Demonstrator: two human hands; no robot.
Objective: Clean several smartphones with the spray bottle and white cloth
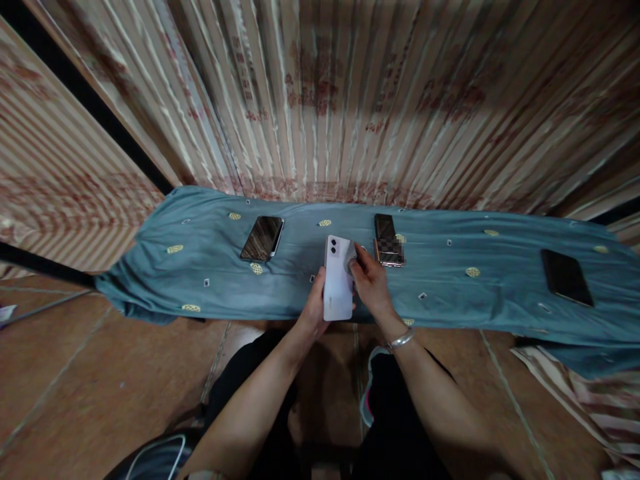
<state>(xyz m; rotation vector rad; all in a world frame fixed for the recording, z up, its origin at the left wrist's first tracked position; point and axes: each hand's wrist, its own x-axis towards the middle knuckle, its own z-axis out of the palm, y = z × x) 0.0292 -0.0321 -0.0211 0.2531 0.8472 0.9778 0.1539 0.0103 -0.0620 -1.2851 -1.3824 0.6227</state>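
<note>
Our forearms come up from the bottom of the view over dark trousers, and at their ends we have both hands on a white phone. We curl the fingers of our left hand narrowly around the phone's left edge and lower corner, gripping it back-side up so that its two camera lenses face us near the top. We keep the fingers of our right hand bunched close together at the phone's upper right edge, pinching what looks like a small pale cloth or pad against it; we cannot tell exactly what that piece is. On the right wrist we wear a silver bracelet. We hold the phone just above the near edge of a blue cloth dotted with small yellow motifs, which covers a long low surface. On that cloth, just beyond our right hand, lies a dark phone with a checkered lower part. Further left rests another dark phone, tilted, its screen reflecting stripes. Well apart at the far right lies a black phone. Behind the cloth rises a wall of striped fabric with reddish print, and under us we see a brown tiled floor.
</note>
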